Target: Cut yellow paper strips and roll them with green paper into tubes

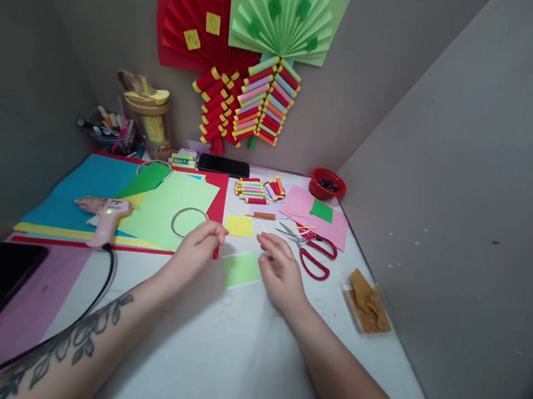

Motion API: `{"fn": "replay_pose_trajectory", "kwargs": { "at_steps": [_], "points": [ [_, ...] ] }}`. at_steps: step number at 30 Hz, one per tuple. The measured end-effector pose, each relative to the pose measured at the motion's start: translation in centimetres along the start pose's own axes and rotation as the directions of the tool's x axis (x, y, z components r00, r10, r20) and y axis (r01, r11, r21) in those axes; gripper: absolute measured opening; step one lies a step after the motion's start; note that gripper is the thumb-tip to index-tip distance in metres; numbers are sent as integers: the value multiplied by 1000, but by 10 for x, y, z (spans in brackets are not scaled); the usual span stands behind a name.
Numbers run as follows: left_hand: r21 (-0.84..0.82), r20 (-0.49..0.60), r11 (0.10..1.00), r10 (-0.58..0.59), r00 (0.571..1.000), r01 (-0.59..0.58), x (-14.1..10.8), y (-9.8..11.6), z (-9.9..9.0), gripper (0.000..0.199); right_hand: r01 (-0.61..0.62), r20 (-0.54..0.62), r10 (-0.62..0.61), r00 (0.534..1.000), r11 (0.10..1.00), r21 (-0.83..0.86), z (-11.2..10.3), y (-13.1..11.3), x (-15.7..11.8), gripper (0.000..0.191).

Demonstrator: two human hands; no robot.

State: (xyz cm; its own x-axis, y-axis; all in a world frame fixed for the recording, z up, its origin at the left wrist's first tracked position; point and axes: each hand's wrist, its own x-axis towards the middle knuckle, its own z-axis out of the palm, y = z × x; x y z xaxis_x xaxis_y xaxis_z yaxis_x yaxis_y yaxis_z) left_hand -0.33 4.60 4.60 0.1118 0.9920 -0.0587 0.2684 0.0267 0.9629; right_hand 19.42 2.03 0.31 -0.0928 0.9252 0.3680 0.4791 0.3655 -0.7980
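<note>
A small light green paper rectangle (241, 271) lies flat on the white table between my hands. My left hand (199, 244) hovers at its left, the fingers curled in toward the thumb; whatever they may hold is hidden. On the right, my right hand (281, 274) is open, thumb apart from the fingers, close to the paper's right edge. Just beyond the fingertips is a yellow paper square (239, 225). Red-handled scissors (310, 245) lie with blades spread past my right hand. A thin ring (175, 220) rests on light green sheets (165, 200) by my left hand.
A pink glue gun (108, 222) with a black cord sits on coloured sheets at left. Rolled paper pieces (252, 190), a brown-handled tool (264, 215), a red bowl (328, 185) and a black phone (224, 166) are behind. A clear box (369, 303) stands right. Paper fans (288, 14) hang on the wall.
</note>
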Motion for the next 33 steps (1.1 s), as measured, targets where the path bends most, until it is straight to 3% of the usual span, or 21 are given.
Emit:
{"fn": "replay_pose_trajectory", "kwargs": {
  "at_steps": [3,6,9,13,16,18,21,24,28,33],
  "points": [
    [99,-38,995,-8,999,12,7,-2,-7,26,-20,36,27,999,982,-189,5,13,4,38],
    [127,-54,989,79,995,-71,11,-7,-9,17,-3,97,40,995,934,-356,10,18,5,39],
    [121,-36,982,148,988,-143,12,-10,-8,16,23,134,40,990,897,-442,14,18,5,40],
    [246,-13,960,140,990,-132,10,-12,-5,22,19,144,60,988,869,-494,13,14,5,38],
    [433,75,874,209,975,-220,6,-14,-1,16,54,173,39,984,861,-505,13,8,4,38],
    [571,192,771,208,959,-282,1,-12,2,22,112,229,8,974,853,-510,14,3,2,40],
    [754,359,569,62,931,-328,-6,-6,6,35,176,337,16,941,830,-530,16,-4,0,43],
    [826,436,401,-12,900,-395,-10,0,10,36,170,385,82,919,799,-576,15,-10,0,45],
    [816,493,344,2,870,-464,-11,1,11,33,131,349,148,925,740,-660,11,-15,1,41],
    [796,491,392,29,871,-461,-6,-6,6,30,45,255,193,947,708,-704,7,-10,2,37]
  ]
}}
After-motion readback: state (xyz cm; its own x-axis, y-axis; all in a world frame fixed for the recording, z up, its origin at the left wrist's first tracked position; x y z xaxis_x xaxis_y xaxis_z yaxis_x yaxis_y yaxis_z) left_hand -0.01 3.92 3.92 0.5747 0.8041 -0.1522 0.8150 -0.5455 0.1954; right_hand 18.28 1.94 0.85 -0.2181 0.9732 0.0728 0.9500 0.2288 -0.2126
